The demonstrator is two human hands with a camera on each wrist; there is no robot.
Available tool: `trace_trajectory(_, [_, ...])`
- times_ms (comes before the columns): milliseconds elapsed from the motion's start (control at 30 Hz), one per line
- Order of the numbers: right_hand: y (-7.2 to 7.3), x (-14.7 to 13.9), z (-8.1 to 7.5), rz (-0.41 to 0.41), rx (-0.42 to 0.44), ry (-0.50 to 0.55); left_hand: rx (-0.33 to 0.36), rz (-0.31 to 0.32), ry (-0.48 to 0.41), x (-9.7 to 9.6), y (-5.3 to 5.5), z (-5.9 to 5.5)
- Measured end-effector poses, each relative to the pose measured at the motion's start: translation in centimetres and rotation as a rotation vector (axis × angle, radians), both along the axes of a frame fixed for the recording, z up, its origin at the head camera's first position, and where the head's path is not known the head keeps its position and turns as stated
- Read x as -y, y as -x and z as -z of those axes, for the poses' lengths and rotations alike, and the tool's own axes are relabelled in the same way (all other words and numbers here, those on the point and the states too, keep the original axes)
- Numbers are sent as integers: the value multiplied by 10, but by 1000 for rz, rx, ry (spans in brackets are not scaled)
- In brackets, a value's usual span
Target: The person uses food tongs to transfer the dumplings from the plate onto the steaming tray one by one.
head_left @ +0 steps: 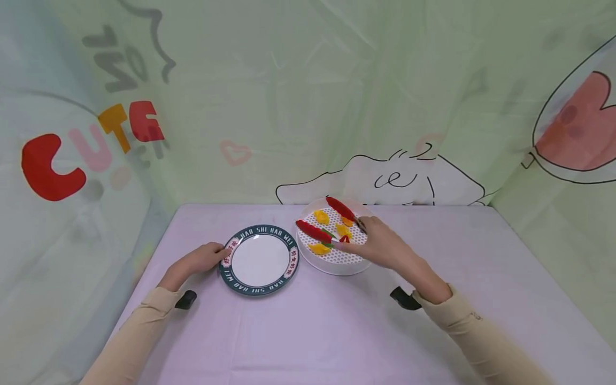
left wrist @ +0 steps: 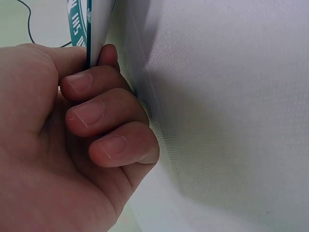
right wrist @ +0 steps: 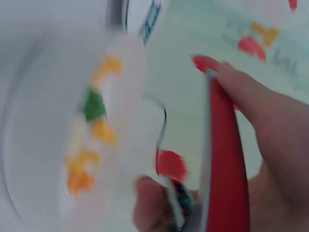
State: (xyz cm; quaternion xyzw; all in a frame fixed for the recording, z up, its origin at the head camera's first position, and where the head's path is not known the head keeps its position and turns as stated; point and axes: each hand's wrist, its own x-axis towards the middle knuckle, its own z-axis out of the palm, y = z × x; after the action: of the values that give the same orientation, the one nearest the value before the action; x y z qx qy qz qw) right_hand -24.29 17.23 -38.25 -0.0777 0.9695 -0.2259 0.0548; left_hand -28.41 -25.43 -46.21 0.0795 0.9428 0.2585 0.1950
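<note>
My left hand (head_left: 204,258) pinches the left rim of a white plate (head_left: 260,260) with a dark green lettered border. In the left wrist view the plate (left wrist: 98,29) stands edge-on between thumb and forefinger, the other fingers curled below. My right hand (head_left: 380,245) holds red-tipped tongs (head_left: 315,232), their two arms spread apart over a round white perforated steamer tray (head_left: 339,259). On the tray are several yellow pieces (head_left: 321,216), an orange piece (head_left: 346,221) and a green piece (head_left: 327,235). The right wrist view is blurred; the tongs (right wrist: 227,159) cross it.
A pale lilac cloth covers the table (head_left: 298,337). Plate and tray stand close side by side toward the back. Printed curtains (head_left: 298,96) enclose the table behind and at both sides. Dark straps (head_left: 405,299) show by both wrists.
</note>
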Motion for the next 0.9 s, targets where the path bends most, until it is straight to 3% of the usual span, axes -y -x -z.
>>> trace_trajectory(100, [-24,27,19,-24,-84,28,0,5,-4,0,0,0])
trace_trajectory(200, [-44,51,42,-78,-170,-31,-7,16,-2,-1,0,-2])
trace_trajectory(333, [-57,73,67,-155,-226,-120,-11,20,5,-2,1,-1])
trace_trajectory(400, [-60,79,75,-169,-215,-133,-10,19,1,-2,1,-1])
trace_trajectory(600, [-66,85,79,-182,-141,-125,-9,22,-17,-4,3,2])
trace_trajectory(900, [-68,91,85,-194,-145,-181,-5,7,6,1,3,4])
